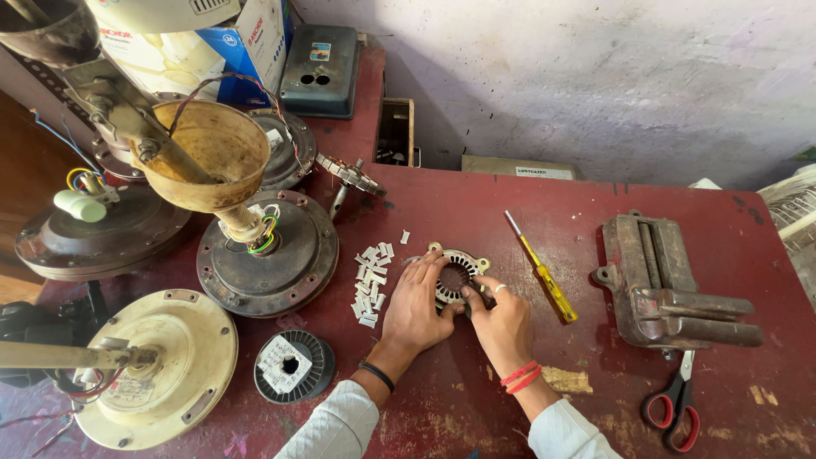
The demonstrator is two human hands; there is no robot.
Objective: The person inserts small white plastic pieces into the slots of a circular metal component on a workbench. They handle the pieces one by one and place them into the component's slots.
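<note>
While left hand (416,304) steadies stator (457,274), right hand (500,319) touches rim.

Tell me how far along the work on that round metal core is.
Done: a pile of white slips lies loose beside the core, and its slots look bare, with no winding in sight. In hand: the left hand rests on the core while the right hand pinches at its lower edge. Left: the wire spool, screwdriver and scissors lie untouched on the table.
</note>
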